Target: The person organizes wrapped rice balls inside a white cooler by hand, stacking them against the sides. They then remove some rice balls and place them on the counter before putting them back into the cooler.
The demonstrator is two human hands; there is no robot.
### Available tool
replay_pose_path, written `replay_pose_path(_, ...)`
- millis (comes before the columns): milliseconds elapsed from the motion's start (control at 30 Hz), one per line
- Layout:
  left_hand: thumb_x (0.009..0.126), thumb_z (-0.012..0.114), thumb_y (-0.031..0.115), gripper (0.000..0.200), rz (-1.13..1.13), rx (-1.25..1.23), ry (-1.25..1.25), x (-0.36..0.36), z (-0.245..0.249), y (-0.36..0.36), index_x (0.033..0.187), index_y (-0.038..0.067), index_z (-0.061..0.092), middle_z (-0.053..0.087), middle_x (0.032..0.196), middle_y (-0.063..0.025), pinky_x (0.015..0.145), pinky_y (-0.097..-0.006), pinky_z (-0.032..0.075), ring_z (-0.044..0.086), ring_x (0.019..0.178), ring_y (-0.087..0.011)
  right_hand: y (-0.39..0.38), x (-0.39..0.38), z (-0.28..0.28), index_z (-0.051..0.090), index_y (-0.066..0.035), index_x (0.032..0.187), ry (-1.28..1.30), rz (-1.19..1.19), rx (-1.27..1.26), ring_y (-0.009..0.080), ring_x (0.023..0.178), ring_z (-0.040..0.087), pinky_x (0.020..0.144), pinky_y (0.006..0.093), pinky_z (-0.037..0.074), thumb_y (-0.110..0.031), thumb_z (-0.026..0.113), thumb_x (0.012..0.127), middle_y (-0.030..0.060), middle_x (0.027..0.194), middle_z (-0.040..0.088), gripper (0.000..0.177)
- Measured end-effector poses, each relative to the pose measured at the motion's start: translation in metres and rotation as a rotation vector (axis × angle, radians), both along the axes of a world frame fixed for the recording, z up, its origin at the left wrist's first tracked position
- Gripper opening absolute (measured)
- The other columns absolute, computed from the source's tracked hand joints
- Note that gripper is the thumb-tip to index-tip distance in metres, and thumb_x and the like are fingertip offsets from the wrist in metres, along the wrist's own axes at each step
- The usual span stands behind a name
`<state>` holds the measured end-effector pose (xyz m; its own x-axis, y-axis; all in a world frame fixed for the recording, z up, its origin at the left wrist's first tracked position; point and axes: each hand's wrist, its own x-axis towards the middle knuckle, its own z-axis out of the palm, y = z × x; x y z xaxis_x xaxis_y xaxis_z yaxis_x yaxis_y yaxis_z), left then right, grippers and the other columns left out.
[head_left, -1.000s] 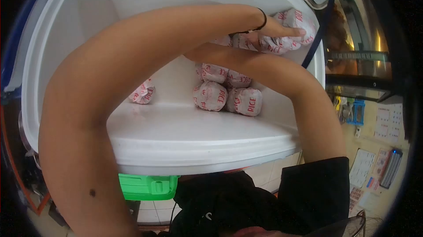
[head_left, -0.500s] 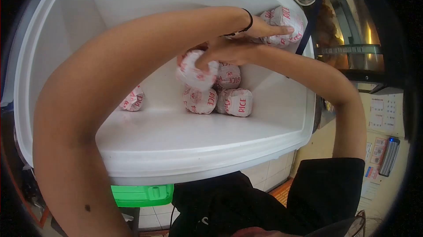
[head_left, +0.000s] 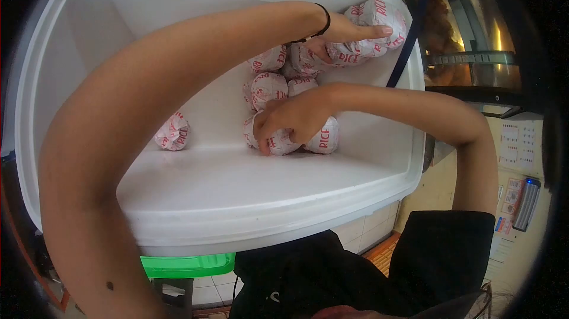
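Paper-wrapped rice packs with red "RICE" print lie inside a white cooler box [head_left: 249, 224]. My right hand [head_left: 296, 119] is closed over a rice pack [head_left: 281, 143] at the bottom of the middle group. Another rice pack [head_left: 325, 136] sits beside it, partly behind the wrist. Just above is a rice pack [head_left: 269, 89], near my right fingers. My left hand [head_left: 347, 30], below a black wristband, lies with thumb and fingers spread over a pile of packs. Its thumb is stretched along an upper rice pack [head_left: 374, 15]; its fingertips touch a lower pack [head_left: 303, 61].
A single rice pack [head_left: 173, 132] lies apart at the left. A dark strap [head_left: 409, 34] crosses the cooler's right rim. Beyond it stands a lit glass-fronted case [head_left: 471, 29]. A green plastic lid or bin [head_left: 189, 265] shows below the cooler.
My right hand has let go of one rice pack, which now rests among the others, and moved down to a lower pack. My left hand stays on the pile at upper right.
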<state>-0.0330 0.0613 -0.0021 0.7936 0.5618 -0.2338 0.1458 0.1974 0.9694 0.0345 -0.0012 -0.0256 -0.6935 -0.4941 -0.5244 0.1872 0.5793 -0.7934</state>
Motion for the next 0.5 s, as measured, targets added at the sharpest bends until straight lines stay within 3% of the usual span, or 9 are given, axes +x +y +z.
replay_pose_path(67, 0.061, 0.044, 0.089, 0.125, 0.013, 0.035, -0.011, -0.001, 0.004, -0.002, 0.146, 0.004, 0.008, 0.010, 0.151, -0.0215, 0.106, -0.0438, 0.034, 0.016, 0.139, -0.0318, 0.001, -0.011, 0.007, 0.049, -0.009, 0.125, -0.045, 0.007, 0.000, 0.0299, 0.120, 0.041, 0.102, 0.0403, 0.032, -0.015, 0.055, 0.080, 0.0144, 0.119, 0.050, 0.046)
replay_pose_path(133, 0.062, 0.044, 0.088, 0.125, 0.012, 0.065, -0.053, -0.001, 0.005, -0.003, 0.146, 0.003, 0.009, 0.010, 0.150, -0.0246, 0.108, -0.0438, 0.028, 0.017, 0.139, -0.0350, -0.004, -0.032, 0.008, 0.051, -0.006, 0.124, -0.032, -0.444, 0.061, 0.0316, 0.123, 0.040, 0.103, 0.0406, 0.032, -0.021, 0.058, 0.082, 0.0170, 0.126, 0.047, 0.044)
replay_pose_path(200, 0.063, 0.044, 0.088, 0.124, 0.002, 0.058, -0.095, 0.001, 0.005, -0.006, 0.146, 0.001, 0.010, 0.009, 0.149, -0.0277, 0.111, -0.0438, 0.023, 0.018, 0.138, -0.0381, -0.013, -0.056, -0.018, 0.053, -0.005, 0.121, 0.481, -0.724, 0.484, 0.0338, 0.119, 0.046, 0.101, 0.0405, 0.036, -0.028, 0.060, 0.083, 0.0201, 0.127, 0.050, 0.045)
replay_pose_path(267, 0.075, 0.031, 0.082, 0.106, -0.210, -0.055, 0.013, 0.004, 0.004, 0.012, 0.147, 0.009, 0.003, 0.001, 0.152, -0.0218, 0.110, -0.0470, 0.023, 0.016, 0.138, -0.0387, 0.011, -0.086, -0.040, 0.055, -0.003, 0.120, 0.426, -0.515, 0.845, 0.0351, 0.110, 0.054, 0.096, 0.0415, 0.041, -0.031, 0.063, 0.081, 0.0209, 0.119, 0.057, 0.049)
replay_pose_path(333, 0.080, 0.024, 0.078, 0.097, -0.323, -0.108, 0.072, -0.005, 0.019, 0.000, 0.148, 0.013, 0.000, -0.003, 0.153, -0.0189, 0.109, -0.0486, 0.024, 0.015, 0.138, -0.0390, 0.032, -0.105, -0.096, 0.057, -0.003, 0.117, 0.437, -0.530, 0.879, 0.0361, 0.101, 0.058, 0.092, 0.0440, 0.043, -0.031, 0.066, 0.078, 0.0181, 0.107, 0.063, 0.049)
replay_pose_path(400, 0.080, 0.024, 0.078, 0.099, -0.017, 0.055, -0.082, -0.022, 0.038, -0.035, 0.148, 0.010, 0.001, 0.002, 0.153, -0.0199, 0.110, -0.0466, 0.022, 0.012, 0.140, -0.0354, 0.028, -0.115, -0.131, 0.059, -0.003, 0.114, 0.456, -0.606, 0.923, 0.0350, 0.101, 0.059, 0.091, 0.0440, 0.044, -0.029, 0.067, 0.076, 0.0171, 0.107, 0.064, 0.046)
replay_pose_path(467, 0.080, 0.023, 0.079, 0.099, -0.034, 0.113, 0.001, -0.019, 0.035, -0.025, 0.148, 0.010, 0.004, 0.003, 0.153, -0.0204, 0.110, -0.0465, 0.022, 0.012, 0.140, -0.0347, 0.029, -0.112, -0.130, 0.062, -0.004, 0.111, 0.465, -0.666, 0.979, 0.0338, 0.101, 0.059, 0.089, 0.0440, 0.045, -0.028, 0.067, 0.075, 0.0161, 0.107, 0.064, 0.043)
replay_pose_path(500, 0.079, 0.023, 0.080, 0.099, -0.043, 0.164, 0.092, -0.018, 0.029, -0.018, 0.148, 0.010, 0.006, 0.004, 0.152, -0.0209, 0.110, -0.0465, 0.022, 0.012, 0.140, -0.0339, 0.028, -0.111, -0.119, 0.057, -0.001, 0.113, 0.473, -0.646, 0.962, 0.0357, 0.099, 0.059, 0.084, 0.0465, 0.047, -0.020, 0.068, 0.069, 0.0195, 0.106, 0.063, 0.049)
